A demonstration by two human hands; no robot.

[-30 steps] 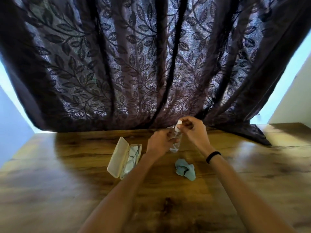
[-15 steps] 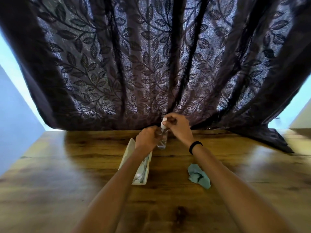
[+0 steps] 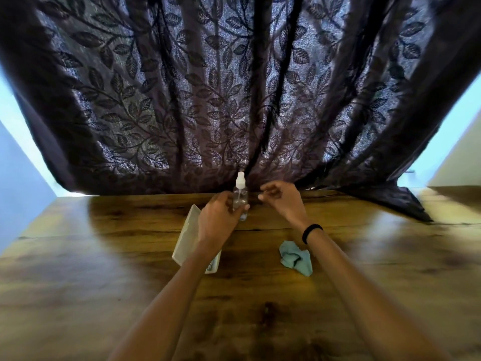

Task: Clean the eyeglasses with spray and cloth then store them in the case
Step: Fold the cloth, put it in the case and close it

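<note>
A small clear spray bottle (image 3: 240,196) with a white nozzle stands upright near the table's far edge, and my left hand (image 3: 218,217) grips its body. My right hand (image 3: 279,196) hovers just right of the bottle without touching it; its fingers are loosely curled and I see nothing in them. The white glasses case (image 3: 186,238) lies open under my left wrist. My forearm hides most of the eyeglasses (image 3: 212,265) inside; only a sliver shows. A crumpled teal cloth (image 3: 296,259) lies on the table right of the case, below my right wrist.
The wooden table (image 3: 104,282) spreads wide on both sides. A dark leaf-patterned curtain (image 3: 234,100) hangs along the far edge right behind the bottle, and its hem spills onto the table at the back right (image 3: 390,201).
My right hand has let go of the bottle's nozzle and moved off to the right. The left hand keeps its grip on the bottle. The view shifted, so things sit further left.
</note>
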